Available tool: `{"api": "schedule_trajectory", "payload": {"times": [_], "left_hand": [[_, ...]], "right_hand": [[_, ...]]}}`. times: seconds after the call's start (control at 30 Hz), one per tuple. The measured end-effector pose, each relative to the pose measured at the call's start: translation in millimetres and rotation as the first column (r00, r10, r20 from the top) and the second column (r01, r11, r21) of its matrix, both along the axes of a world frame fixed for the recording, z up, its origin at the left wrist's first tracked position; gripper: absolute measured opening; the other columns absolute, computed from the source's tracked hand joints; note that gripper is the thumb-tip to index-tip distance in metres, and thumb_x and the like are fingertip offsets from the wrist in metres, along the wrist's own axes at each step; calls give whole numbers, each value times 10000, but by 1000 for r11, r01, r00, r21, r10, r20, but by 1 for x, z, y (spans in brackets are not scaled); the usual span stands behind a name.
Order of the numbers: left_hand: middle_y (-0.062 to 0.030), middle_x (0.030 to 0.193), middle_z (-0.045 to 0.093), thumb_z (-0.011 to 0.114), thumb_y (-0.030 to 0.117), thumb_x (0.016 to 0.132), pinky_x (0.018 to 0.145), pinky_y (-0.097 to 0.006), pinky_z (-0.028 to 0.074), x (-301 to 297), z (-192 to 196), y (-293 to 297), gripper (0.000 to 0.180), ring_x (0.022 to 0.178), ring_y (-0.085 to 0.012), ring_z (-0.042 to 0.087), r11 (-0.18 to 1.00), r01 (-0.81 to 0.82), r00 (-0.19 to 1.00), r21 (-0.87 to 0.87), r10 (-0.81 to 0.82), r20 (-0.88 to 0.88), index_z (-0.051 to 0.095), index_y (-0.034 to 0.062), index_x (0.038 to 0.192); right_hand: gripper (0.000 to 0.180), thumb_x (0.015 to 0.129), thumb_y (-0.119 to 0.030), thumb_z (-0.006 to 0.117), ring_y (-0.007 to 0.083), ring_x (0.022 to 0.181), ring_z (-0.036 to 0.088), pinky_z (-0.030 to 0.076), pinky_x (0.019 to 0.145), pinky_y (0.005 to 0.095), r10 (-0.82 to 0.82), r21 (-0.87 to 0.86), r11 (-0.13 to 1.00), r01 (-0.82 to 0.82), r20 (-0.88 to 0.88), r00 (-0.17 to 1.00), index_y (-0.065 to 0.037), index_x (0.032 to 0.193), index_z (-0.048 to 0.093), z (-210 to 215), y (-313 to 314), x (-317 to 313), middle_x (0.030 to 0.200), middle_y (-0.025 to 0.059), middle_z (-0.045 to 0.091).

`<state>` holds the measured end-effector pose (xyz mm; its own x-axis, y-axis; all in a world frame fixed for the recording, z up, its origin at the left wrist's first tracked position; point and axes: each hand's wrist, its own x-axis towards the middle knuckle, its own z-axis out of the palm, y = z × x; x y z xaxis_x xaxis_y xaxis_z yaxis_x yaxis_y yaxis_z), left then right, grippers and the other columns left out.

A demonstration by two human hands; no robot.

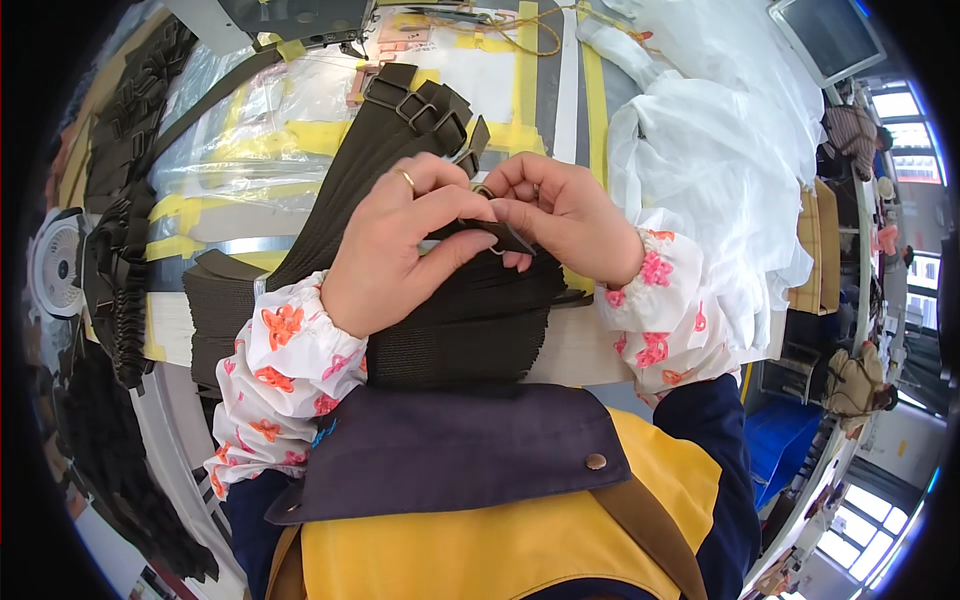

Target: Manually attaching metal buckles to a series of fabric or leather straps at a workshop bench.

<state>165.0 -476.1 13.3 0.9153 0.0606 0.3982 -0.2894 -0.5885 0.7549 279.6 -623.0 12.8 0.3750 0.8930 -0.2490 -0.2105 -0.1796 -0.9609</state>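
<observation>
Close together over the work table, both my hands pinch a short dark webbing strap end [505,238]. My left hand [395,245] is closed on it from the left, thumb and forefinger meeting at its edge. From the right, my right hand [570,215] grips the same piece, fingers curled. A small metal ring or buckle [483,190] shows between the fingers, partly hidden. Beneath and behind lies a thick bundle of dark olive webbing straps [325,215], with several metal slide buckles [412,106] at its far end. More stacked webbing [450,350] sits right below my hands.
White sheeting [710,150] is heaped on the right of the table. Yellow tape [527,70] and clear plastic [230,150] cover the surface. A machine [295,20] stands at the back. More dark straps [130,200] and a white fan [58,262] are left; a blue bin [785,445] is right.
</observation>
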Motion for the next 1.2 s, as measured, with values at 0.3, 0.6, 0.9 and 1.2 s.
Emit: {"api": "schedule_trajectory", "payload": {"times": [0.3,0.6,0.9,1.2], "left_hand": [[-131,626,518,587,70,782,501,-316,402,-11,-4,21,93,527,-271,502,986,-134,968,-95,110,-226,531,-1,803],[-47,643,538,621,79,754,483,-268,393,-11,-13,24,141,514,-135,501,958,-239,909,-160,163,-384,533,7,836],[-107,645,546,662,170,747,494,-288,395,27,-18,16,201,531,-202,528,998,-33,932,59,52,-358,557,7,797],[-129,629,562,633,261,774,535,-359,434,62,-33,70,252,575,-305,555,807,-455,814,376,548,-192,557,23,798]], "right_hand": [[95,826,-65,528,79,574,572,454,482,190,96,-128,989,-76,157,983,-3,845,458,-26,31,2,691,14,528],[111,806,-67,563,77,577,563,444,498,193,69,9,996,-87,526,848,-8,813,469,-19,26,-14,677,17,541],[111,798,-49,583,62,595,533,449,530,196,-89,-71,991,109,242,966,0,882,528,7,-16,19,709,24,555],[182,728,-85,611,272,864,533,444,710,335,227,-238,904,355,971,73,-27,891,554,-16,-138,6,938,113,552]]}}
